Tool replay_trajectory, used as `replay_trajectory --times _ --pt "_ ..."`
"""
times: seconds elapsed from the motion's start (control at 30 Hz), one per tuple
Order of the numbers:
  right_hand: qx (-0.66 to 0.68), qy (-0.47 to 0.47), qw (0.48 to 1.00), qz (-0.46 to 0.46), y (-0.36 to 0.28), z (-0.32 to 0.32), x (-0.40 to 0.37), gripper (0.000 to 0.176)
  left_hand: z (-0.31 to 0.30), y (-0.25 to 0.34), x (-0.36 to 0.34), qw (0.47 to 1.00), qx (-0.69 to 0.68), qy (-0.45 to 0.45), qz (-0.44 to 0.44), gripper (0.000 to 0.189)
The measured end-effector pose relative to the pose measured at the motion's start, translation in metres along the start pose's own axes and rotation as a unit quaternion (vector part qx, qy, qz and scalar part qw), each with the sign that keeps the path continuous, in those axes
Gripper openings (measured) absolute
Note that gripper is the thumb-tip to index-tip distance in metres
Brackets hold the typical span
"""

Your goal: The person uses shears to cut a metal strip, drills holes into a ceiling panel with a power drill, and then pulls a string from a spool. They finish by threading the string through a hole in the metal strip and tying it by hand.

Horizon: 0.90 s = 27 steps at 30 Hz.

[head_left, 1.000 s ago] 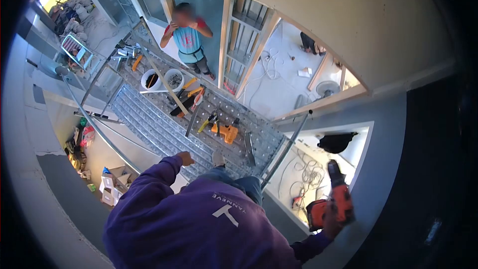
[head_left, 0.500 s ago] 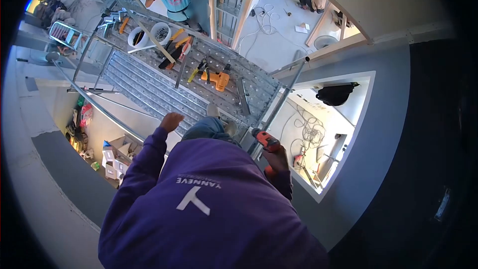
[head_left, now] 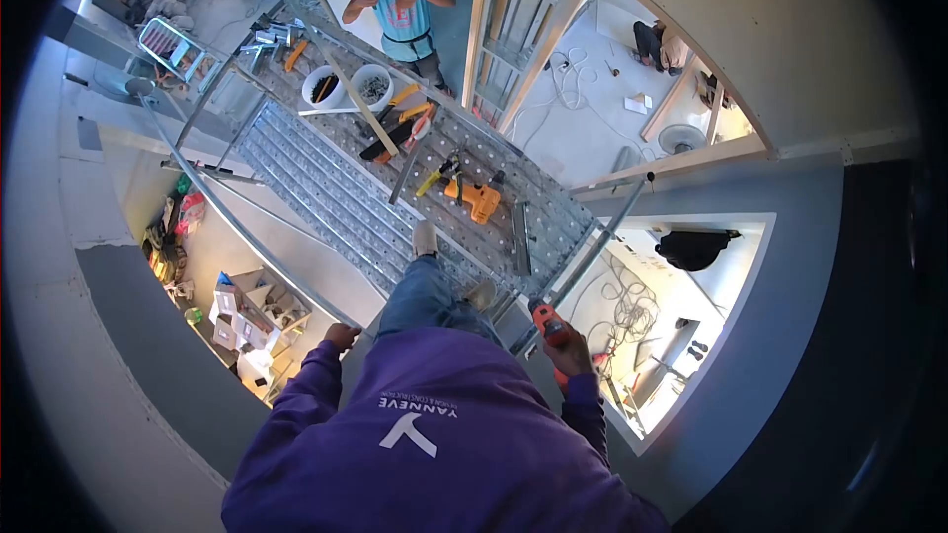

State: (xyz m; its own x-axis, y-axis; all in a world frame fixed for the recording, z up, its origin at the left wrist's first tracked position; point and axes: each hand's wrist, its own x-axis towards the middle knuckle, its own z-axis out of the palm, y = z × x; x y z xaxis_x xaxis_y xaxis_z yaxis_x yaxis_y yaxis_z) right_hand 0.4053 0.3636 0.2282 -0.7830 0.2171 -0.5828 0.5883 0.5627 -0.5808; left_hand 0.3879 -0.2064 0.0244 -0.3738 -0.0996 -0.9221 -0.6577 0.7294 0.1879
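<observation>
My left hand is at the lower end of a long metal rail, its fingers curled round the tube. In my right hand is a red and black cordless drill, held near a scaffold post at the platform's right end. My feet, in light shoes, are on the perforated metal platform. Ahead on the platform lie a yellow-orange drill, a yellow-handled tool, a metal channel piece and an orange-handled saw.
Two white buckets with small parts stand farther along the platform. Beyond them stands a person in a blue and red shirt. A wall opening with coiled cable below is at right. Another person crouches on the floor beyond.
My left hand has moved down onto the rail. My left foot is farther forward on the platform. The view has shifted, so the platform sits lower and more to the right. The drill stays in my right hand.
</observation>
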Motion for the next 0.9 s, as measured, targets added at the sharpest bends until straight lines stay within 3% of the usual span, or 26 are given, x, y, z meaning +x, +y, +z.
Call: replay_trajectory --times 0.1,0.13,0.17,0.2,0.27,0.3,0.37,0.4,0.47,0.53,0.6,0.67,0.73,0.83,0.9 --pt "0.006 0.012 0.999 0.034 -0.011 0.008 0.001 0.045 -0.021 0.06 0.043 0.986 0.092 0.045 0.134 0.05" --pt "0.008 -0.001 0.998 0.068 -0.023 0.005 0.001 0.048 -0.024 0.082 0.053 0.982 0.023 0.076 0.174 0.046" --pt "0.009 -0.015 0.995 0.102 -0.039 0.0 -0.002 0.051 -0.022 0.093 0.089 0.959 0.055 0.108 0.256 0.043" --pt "0.01 -0.028 0.99 0.135 -0.051 -0.001 -0.002 0.054 -0.017 0.114 0.106 0.955 -0.01 0.113 0.273 0.041" --pt "0.038 -0.002 0.992 0.123 -0.053 0.002 -0.003 0.051 0.0 0.145 0.163 0.873 0.162 0.148 0.436 0.04" --pt "0.051 0.012 0.992 0.115 -0.05 0.001 -0.005 0.05 -0.01 0.188 0.142 0.902 0.155 0.05 0.399 0.031" --pt "0.025 -0.001 0.993 0.114 -0.052 0.0 0.001 0.053 -0.019 0.268 0.113 0.904 0.172 -0.047 0.389 0.022" --pt "0.044 0.01 0.993 0.111 -0.065 0.002 0.0 0.054 -0.008 0.286 0.124 0.886 0.197 -0.047 0.417 0.021" --pt "0.072 0.008 0.99 0.122 -0.054 0.006 -0.003 0.061 0.016 0.315 0.146 0.83 0.263 -0.032 0.49 0.021" --pt "-0.012 0.051 0.998 0.022 -0.026 0.021 0.011 0.067 0.043 0.34 0.184 0.743 0.334 0.002 0.58 0.021" --pt "-0.086 0.053 0.995 0.011 -0.042 0.019 0.01 0.072 0.068 0.367 0.225 0.651 0.362 0.026 0.666 0.024" --pt "-0.101 0.015 0.993 0.056 -0.045 0.02 0.024 0.073 0.083 0.407 0.222 0.797 0.316 -0.07 0.51 0.027" --pt "-0.079 -0.006 0.995 0.063 -0.017 0.03 0.04 0.073 0.083 0.446 0.203 0.774 0.426 -0.086 0.46 0.037" --pt "-0.043 -0.01 0.998 0.041 0.023 0.055 0.071 0.074 0.094 0.487 0.174 0.898 0.325 -0.074 0.285 0.052" --pt "-0.026 0.014 0.999 0.014 0.058 0.073 0.094 0.077 0.099 0.515 0.166 0.868 0.343 -0.137 0.332 0.068"
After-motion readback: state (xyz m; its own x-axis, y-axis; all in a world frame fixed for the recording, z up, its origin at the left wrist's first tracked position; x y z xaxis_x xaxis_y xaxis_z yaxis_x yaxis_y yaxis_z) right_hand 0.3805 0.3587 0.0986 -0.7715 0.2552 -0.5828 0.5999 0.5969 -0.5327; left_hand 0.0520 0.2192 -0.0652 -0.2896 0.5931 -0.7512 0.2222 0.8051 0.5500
